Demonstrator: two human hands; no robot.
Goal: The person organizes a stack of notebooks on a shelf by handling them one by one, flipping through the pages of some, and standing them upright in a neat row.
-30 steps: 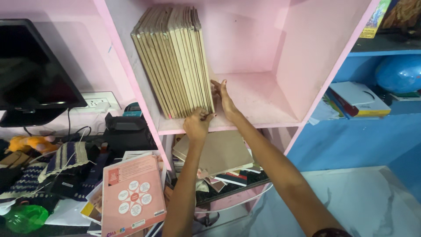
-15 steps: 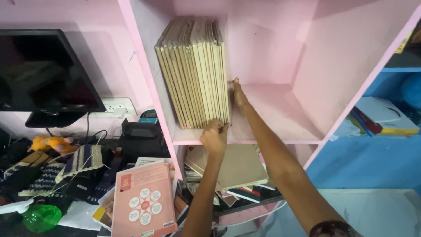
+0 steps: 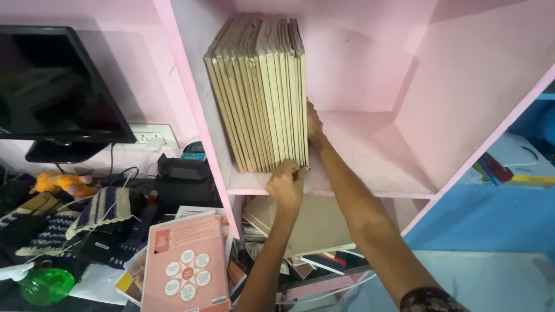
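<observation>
Gripping book stack (image 3: 260,92) — left hand (image 3: 285,186) curled at bottom edge, right hand (image 3: 314,124) flat alongside; shelf (image 3: 370,156) open rightward.

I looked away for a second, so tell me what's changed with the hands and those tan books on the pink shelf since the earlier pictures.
The tan books now stand nearly upright instead of leaning left. The right hand has slid further back along the outermost book, still flat against it. The left hand stays curled at the row's bottom front edge. Nothing was let go; the pink shelf beside them stays bare.
</observation>
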